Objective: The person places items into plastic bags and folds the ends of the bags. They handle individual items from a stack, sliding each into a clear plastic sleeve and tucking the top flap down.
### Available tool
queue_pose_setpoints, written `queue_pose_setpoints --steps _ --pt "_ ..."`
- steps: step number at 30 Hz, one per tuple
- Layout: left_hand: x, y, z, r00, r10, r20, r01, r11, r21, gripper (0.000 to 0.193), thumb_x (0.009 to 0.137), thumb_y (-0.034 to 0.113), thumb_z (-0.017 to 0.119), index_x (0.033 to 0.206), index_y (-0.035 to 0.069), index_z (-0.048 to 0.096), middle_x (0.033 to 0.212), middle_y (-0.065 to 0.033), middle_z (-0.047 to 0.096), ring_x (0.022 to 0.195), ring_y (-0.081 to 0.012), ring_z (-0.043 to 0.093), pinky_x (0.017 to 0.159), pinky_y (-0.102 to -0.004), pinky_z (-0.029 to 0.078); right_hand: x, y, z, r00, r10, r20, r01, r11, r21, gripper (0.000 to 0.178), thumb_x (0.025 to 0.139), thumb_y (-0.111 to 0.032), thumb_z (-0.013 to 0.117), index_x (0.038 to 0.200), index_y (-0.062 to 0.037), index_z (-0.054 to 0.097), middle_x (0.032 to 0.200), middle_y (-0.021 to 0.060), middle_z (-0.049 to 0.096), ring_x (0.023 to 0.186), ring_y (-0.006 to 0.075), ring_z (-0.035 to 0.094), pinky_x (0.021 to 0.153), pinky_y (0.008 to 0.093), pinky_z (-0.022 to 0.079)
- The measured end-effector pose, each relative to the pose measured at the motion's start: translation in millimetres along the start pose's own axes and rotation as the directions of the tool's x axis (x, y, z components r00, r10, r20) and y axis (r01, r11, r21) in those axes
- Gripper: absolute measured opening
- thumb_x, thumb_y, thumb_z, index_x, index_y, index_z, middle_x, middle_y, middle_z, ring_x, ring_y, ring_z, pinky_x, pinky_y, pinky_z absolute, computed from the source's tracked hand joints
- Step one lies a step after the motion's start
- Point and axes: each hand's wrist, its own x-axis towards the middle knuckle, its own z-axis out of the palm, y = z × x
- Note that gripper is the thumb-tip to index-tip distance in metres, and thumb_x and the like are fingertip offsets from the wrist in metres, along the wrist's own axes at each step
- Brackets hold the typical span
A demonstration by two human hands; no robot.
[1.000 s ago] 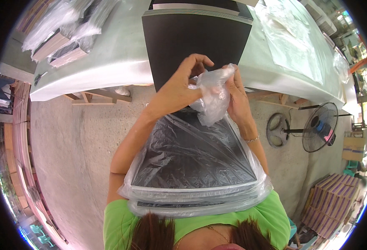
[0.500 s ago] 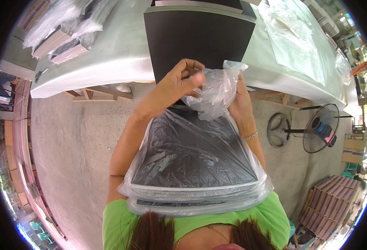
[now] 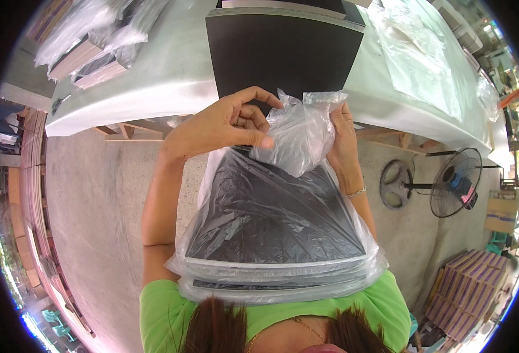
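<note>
Left hand (image 3: 227,123) is closed in a pinch on the gathered mouth of the clear plastic bag (image 3: 297,141), thumb and fingertips pressed on the film at the left of the bunch. Right hand (image 3: 342,132) is wrapped around the same bunch from the right, fingers mostly hidden behind the plastic. The bag is held against the chest, near edge low, mouth pointed far toward the table; inside it a stack of dark flat boards (image 3: 271,217) with pale edges is seen, stacked several deep.

Risks, as judged: the film looks thin and is stretched tight over the near corners of the stack, so a tear there could be caused by any hard pull on the neck. The stack is carried only by the body and the two grips; if the pinch slips, the boards could slide out of the mouth or the whole pack could drop to the concrete floor (image 3: 100,194). Uneven gathering could leave the mouth loose.

Around: a white table (image 3: 165,76) lies far, with one more dark board (image 3: 283,53) on it just beyond the hands, close enough to be knocked. More bagged packs (image 3: 88,41) sit far left, loose plastic sheets (image 3: 418,53) far right. A standing fan (image 3: 453,182) and stacked cartons (image 3: 465,288) are on the right, well apart
</note>
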Motion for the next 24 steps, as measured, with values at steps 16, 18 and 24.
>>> queue_pose_setpoints --steps 16,18,24 --pt "13 -27 1 0.995 0.031 -0.092 -0.039 0.996 -0.081 0.035 0.081 0.035 0.066 0.094 0.003 0.066 0.076 0.0003 0.06 0.074 -0.0061 0.054 0.069 -0.0203 0.042 -11 0 -16 0.99 0.111 -0.083 -0.103 0.991 0.09 0.022 0.095 -0.022 0.044 0.103 -0.0039 0.052 0.098 0.0069 0.059 0.094 0.018 0.056 0.086 0.0334 0.045" --pt "7 -35 -9 0.987 -0.058 -0.148 0.029 0.981 -0.192 0.032 0.081 0.033 0.066 0.092 0.003 0.065 0.076 0.0006 0.06 0.073 -0.006 0.055 0.069 -0.0202 0.043 -20 -9 -46 0.998 0.06 -0.014 -0.051 0.932 0.359 0.026 0.093 -0.017 0.044 0.108 0.0036 0.048 0.103 0.016 0.056 0.1 0.0268 0.054 0.089 0.0357 0.045" --pt "-19 -71 -37 0.93 -0.127 -0.344 -0.065 0.866 -0.497 0.028 0.083 0.031 0.064 0.089 0.004 0.063 0.078 0.0017 0.06 0.072 -0.0054 0.055 0.067 -0.0197 0.045 -120 -69 -232 0.664 -0.15 -0.732 0.144 0.987 -0.072 0.036 0.09 -0.026 0.051 0.114 -0.0003 0.049 0.112 0.0126 0.054 0.103 0.0241 0.053 0.09 0.0378 0.044"
